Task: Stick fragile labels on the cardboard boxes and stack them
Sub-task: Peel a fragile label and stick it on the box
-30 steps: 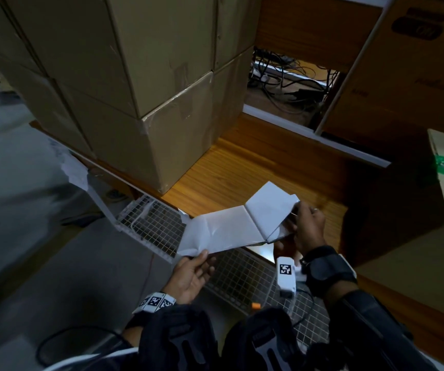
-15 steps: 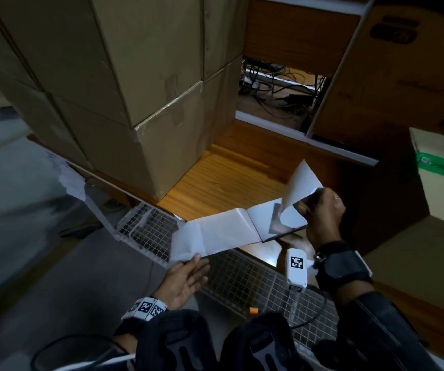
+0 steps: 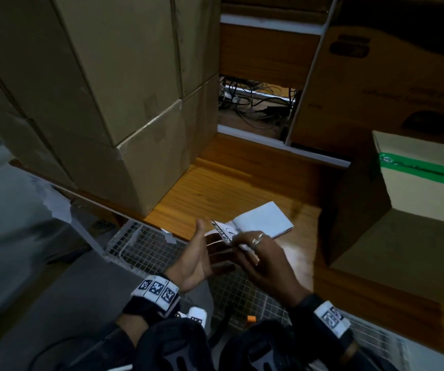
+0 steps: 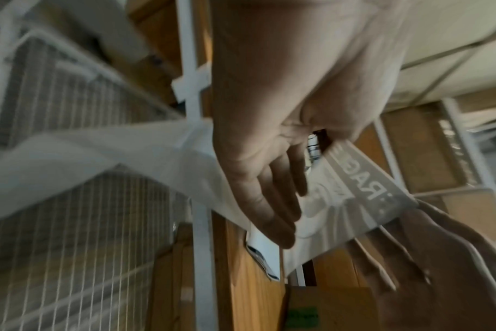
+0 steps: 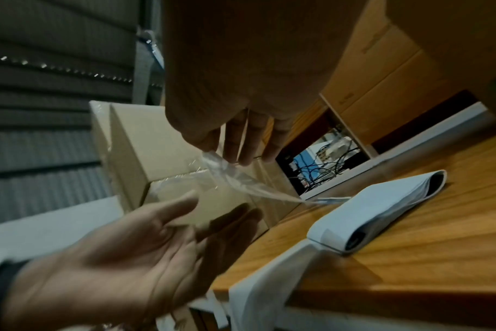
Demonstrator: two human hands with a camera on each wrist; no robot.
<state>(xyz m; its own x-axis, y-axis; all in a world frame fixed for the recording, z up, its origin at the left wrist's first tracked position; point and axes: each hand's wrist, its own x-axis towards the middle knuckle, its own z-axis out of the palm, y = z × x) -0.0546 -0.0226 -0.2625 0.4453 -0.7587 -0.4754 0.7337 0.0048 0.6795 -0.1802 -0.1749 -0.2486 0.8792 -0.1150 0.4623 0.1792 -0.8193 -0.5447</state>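
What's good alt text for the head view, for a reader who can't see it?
Seen from above in dim light, a person's right hand pinches a peeled fragile label while the open left hand waits beside it. A folded strip of white backing paper lies on the wooden shelf, with stacked cardboard boxes at left.

label (image 4: 363,190) print motion-blurred, partly hidden

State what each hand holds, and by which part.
The right hand pinches a peeled fragile label by one end. The left hand is open beside it, holding nothing.
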